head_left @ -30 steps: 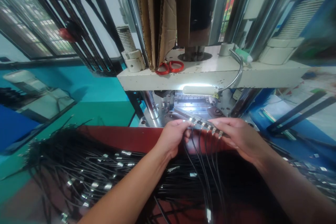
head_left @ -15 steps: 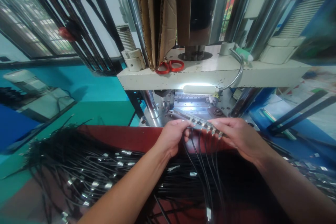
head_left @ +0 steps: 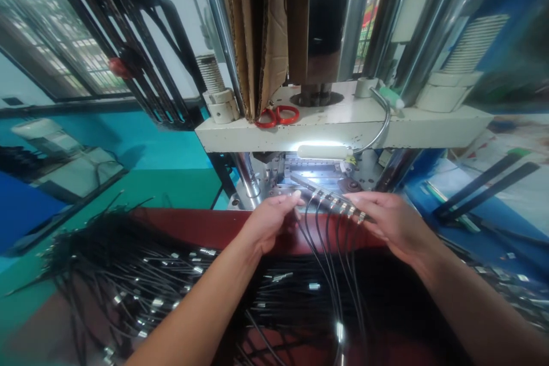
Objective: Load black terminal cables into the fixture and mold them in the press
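A column press (head_left: pixel 412 132) occupies the far side of the station; its cream crossbeam spans above a lit metal bed. The dark red worktop (head_left: pixel 184 222) stands in front of the press. A heap of black cables (head_left: pixel 141 266) covers much of the worktop, its metal fittings catching the light. Folded cardboard (head_left: pixel 274 28) stands upright on the crossbeam.

A narrow loading bar (head_left: pixel 309 185) is held above the worktop, in front of the bed, slanted with its free end toward the press. The right hand (head_left: pixel 394 218) grips the near end: the thumb lies on top, the other fingers are curled beneath, closed on the bar. The left hand (head_left: pixel 266 222) is beside the row, thumb and forefinger nearly together; one cable runs up to these fingers, but whether they pinch it cannot be told.

A tubular lamp (head_left: pixel 323 152) is mounted at the crossbeam's lower edge. Red-handled scissors (head_left: pixel 277 116) rest at the foot of the cardboard. Metal terminals (head_left: pixel 343 207) sit in a row along the bar, their thin leads hanging toward the worktop.
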The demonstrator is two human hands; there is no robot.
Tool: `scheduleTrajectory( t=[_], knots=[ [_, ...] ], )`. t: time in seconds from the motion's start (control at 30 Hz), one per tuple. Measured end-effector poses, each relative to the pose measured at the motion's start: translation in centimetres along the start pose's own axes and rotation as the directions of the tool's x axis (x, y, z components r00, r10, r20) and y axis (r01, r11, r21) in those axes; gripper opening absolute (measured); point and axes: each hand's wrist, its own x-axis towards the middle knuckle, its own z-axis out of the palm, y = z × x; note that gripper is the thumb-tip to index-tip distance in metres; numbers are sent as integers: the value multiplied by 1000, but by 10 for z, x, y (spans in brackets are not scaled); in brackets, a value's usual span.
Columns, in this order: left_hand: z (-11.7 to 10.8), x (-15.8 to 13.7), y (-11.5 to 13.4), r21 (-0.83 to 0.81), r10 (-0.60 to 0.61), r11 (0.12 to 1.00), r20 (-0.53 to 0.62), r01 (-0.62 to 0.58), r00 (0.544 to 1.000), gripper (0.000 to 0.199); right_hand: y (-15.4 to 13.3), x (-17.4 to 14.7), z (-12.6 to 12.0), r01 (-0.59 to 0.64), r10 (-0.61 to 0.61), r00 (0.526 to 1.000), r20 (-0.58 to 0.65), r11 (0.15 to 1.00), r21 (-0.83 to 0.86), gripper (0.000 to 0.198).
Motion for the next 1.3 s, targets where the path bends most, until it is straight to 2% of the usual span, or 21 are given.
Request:
scheduleTrajectory(
  t=[0.07, 0.13, 0.3, 0.4, 0.63, 0.8, 1.1, 1.3],
  knots=[
    [-2, -9, -2, -63, -38, 997, 89, 43, 995, 29, 2, 2, -1, 4, -4, 1000, 15, 1000, 8, 22],
    [-3, -16, -6, -110, -54, 992, 111, 66, 992, 29, 3, 2, -1, 10, -10, 1000, 21, 1000, 7, 22],
    [-8, -14, -10, -165, -41, 986, -42, 34, 998, 29, 3, 1, -1, 15, -15, 1000, 11, 1000, -1, 24],
    [-12, 0, -3, -131, -6, 991, -80, -4, 997, 26, 3, 1, -1, 5, -5, 1000, 16, 1000, -3, 24],
    [-7, 22, 4, -50, 17, 999, -41, -19, 999, 20, 8, 4, -2, 56, -56, 998, 41, 998, -14, 35],
    [1, 24, -1, -4, 43, 999, -63, -43, 997, 18, 10, 5, -2, 72, -72, 997, 31, 997, -4, 38],
    [4, 20, -7, 25, 80, 996, 57, -82, 995, 13, 5, 0, 2, -26, 27, 997, 67, 1000, -14, 33],
    [5, 20, -8, 43, 72, 996, 70, -75, 995, 12, 3, -2, 4, -59, 61, 994, 92, 998, -25, 33]
  ],
)
